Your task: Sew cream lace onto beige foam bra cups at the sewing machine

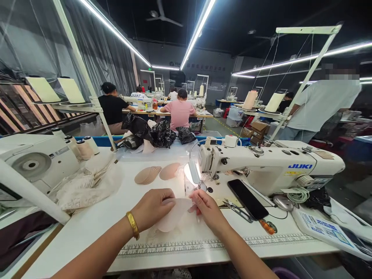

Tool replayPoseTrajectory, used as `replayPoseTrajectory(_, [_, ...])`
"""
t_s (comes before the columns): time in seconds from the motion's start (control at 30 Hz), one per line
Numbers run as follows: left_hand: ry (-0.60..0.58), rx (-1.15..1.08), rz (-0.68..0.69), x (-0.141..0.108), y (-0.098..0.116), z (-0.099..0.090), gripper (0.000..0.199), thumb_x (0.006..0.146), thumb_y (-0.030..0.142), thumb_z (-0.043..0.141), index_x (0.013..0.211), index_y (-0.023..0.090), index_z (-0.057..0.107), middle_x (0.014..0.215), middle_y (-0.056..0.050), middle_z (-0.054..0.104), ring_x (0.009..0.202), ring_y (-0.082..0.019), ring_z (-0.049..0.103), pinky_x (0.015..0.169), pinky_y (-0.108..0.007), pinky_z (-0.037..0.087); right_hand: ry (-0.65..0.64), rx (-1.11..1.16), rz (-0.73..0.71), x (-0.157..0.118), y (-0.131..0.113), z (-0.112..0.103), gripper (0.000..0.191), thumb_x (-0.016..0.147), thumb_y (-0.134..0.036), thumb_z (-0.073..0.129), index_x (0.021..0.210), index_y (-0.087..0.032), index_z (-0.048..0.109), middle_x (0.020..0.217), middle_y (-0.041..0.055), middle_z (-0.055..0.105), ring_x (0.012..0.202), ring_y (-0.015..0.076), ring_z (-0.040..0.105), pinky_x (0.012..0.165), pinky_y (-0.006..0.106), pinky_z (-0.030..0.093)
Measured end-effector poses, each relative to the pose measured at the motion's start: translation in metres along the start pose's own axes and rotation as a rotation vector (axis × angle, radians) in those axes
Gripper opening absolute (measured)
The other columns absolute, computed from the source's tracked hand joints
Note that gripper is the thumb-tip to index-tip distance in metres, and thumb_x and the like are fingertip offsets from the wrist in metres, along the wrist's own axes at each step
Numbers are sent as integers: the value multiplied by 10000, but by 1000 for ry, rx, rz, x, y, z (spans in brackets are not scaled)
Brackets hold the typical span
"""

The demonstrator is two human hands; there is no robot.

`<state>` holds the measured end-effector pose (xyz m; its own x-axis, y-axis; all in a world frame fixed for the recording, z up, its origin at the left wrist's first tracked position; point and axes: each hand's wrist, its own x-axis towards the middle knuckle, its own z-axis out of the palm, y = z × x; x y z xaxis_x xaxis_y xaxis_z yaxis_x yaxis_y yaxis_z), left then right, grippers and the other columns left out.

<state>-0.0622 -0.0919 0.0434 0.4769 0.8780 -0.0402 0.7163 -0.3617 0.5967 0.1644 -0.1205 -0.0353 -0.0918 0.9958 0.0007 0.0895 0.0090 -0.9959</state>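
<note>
A pale, rounded fabric piece point(173, 217) hangs between my two hands in front of the sewing machine. My left hand point(154, 207), with a gold bracelet at the wrist, pinches its upper left edge between thumb and fingers. At its upper right corner, the fingertips of my right hand point(205, 207) are closed on the same piece. Just beyond stands the white sewing machine point(273, 162), its needle area brightly lit by a small lamp point(194, 172). A fanned stack of beige oval pieces point(147, 175) lies behind my left hand, and pinkish oval pieces point(169, 171) lie beside it.
Right of my hands lie thread snips point(238, 211), a black phone point(247, 199) and an orange-handled tool point(266, 226). A printed ruler point(174, 248) runs along the table's front. Cream lace fabric point(84, 188) heaps at left. Black plastic bags point(162, 131) sit behind the table; people work beyond.
</note>
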Motion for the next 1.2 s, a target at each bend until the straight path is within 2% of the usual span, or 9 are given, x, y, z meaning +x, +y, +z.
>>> replayPoseTrajectory(0.23, [-19,187,112,25,7,2,152,845,259,559,886,196,691,927,-47,746,915,-265,668,798,-359,465,21,-118,-173,-11,0,3,263,941,-467,689,1069,-242,645,795,-22,599,796,199,626,748,315,479])
replayPoseTrajectory(0.4, [-213,103,376,35,11,-2,605,774,321,731,1357,251,587,1443,-70,621,1334,-309,548,1091,-401,435,-86,-477,-407,-23,-21,-3,195,979,-223,604,1165,-259,652,867,-2,693,795,185,644,730,298,491])
replayPoseTrajectory(0.53, [-365,71,361,43,5,-14,193,760,300,698,922,226,624,921,15,699,936,-221,656,775,-281,499,1,-741,-773,-23,-39,-13,248,1032,-170,558,1264,-242,607,918,35,722,804,196,666,727,307,521])
replayPoseTrajectory(0.63, [-152,127,411,44,-1,-22,148,765,232,618,743,215,473,675,48,545,628,-149,522,556,-250,358,238,-891,-983,-20,-50,-15,274,1046,-131,544,1307,-207,572,826,41,700,714,199,609,638,301,483])
replayPoseTrajectory(0.73, [257,302,640,37,-8,-21,126,832,154,538,755,218,460,644,37,536,576,-152,459,552,-281,309,364,-906,-1103,-14,-52,-9,303,996,-41,588,1248,-208,593,821,38,725,679,191,552,622,305,439])
replayPoseTrajectory(0.83, [470,565,829,27,-16,-7,220,919,51,463,777,214,506,648,20,577,585,-170,479,634,-324,359,337,-953,-1134,-3,-36,-7,287,953,31,566,1078,-218,633,908,35,763,721,189,549,660,314,415])
replayPoseTrajectory(1.0, [135,609,786,26,-22,32,237,879,171,720,763,210,517,739,23,646,647,-181,569,676,-338,409,33,-1198,-1074,21,10,-31,260,982,-28,516,837,-214,627,856,-3,733,695,168,552,625,298,370])
replayPoseTrajectory(1.1, [139,628,869,43,-17,49,187,902,72,649,819,203,545,814,4,656,728,-194,588,743,-346,439,-113,-1237,-949,31,23,-51,232,1005,-79,533,871,-223,658,879,-7,729,763,171,601,629,278,393])
replayPoseTrajectory(1.2, [96,719,832,63,-15,59,203,837,34,663,802,196,546,791,-17,630,702,-208,562,658,-345,406,-160,-1191,-903,36,24,-66,245,1002,-57,513,955,-232,677,959,8,742,860,178,630,686,267,448])
